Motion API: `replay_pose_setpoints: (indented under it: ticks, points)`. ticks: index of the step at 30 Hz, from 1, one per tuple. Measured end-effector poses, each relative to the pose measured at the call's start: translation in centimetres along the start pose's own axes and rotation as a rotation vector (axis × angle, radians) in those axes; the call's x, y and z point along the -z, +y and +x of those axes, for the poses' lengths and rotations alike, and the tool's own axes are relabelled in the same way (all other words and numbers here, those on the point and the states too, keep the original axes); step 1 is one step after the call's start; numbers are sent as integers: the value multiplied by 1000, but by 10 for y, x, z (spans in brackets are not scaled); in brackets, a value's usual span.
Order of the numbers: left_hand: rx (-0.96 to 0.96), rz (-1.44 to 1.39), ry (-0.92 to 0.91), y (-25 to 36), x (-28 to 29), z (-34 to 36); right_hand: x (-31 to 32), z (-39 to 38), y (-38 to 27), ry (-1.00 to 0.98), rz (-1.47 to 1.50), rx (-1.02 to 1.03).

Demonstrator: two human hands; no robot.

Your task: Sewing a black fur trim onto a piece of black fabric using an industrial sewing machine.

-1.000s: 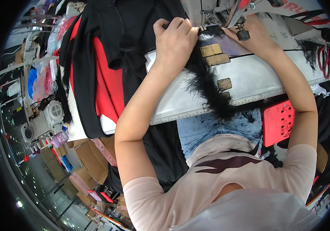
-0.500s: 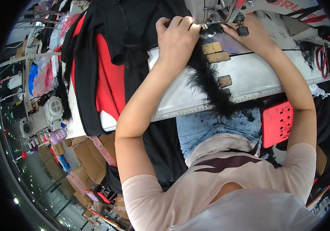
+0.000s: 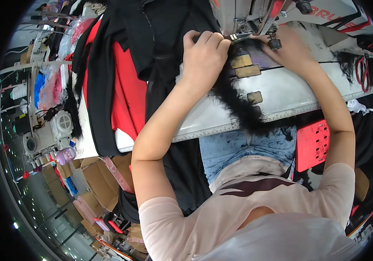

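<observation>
My left hand (image 3: 206, 56) is closed, fingers bent, on the black fur trim (image 3: 241, 108) just left of the sewing machine's (image 3: 256, 19) presser foot. The trim passes under my fingers and hangs over the table's front edge toward my lap. My right hand (image 3: 294, 51) lies to the right of the needle area. Its fingertips go behind the machine head and are partly hidden, so their grip does not show. A black zippered garment (image 3: 127, 26) spreads to the left of my left hand, with a red part (image 3: 127, 95) showing between its folds.
A ruler strip (image 3: 212, 128) runs along the white table's front edge. Red-handled scissors (image 3: 362, 71) lie at the right end. Below the table hangs a red perforated panel (image 3: 312, 145). Cardboard boxes (image 3: 101, 178) stand at lower left, near a white motor unit (image 3: 61, 124).
The view has shifted slightly, so the machine and table appear lower. The black garment has slid a little to the right. Both hands stay beside the presser foot.
</observation>
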State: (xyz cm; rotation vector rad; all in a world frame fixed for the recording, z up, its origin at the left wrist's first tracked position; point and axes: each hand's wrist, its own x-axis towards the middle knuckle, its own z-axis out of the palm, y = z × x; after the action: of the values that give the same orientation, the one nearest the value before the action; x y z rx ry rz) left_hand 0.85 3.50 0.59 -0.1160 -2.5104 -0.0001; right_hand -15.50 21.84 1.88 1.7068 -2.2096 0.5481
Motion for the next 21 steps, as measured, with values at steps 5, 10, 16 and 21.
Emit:
replay_pose_setpoints:
  ticks: [5,10,16,21]
  points:
    - [3,-156,-80,5,12,-1,-10,2,0,-19,149,380]
    - [89,-206,-58,8,11,-3,-7,-3,-5,-57,19,394]
    - [178,-182,-88,13,19,-7,-10,-5,-6,-81,-14,398]
    - [301,-81,-117,41,27,-10,-6,0,-15,-132,-33,341]
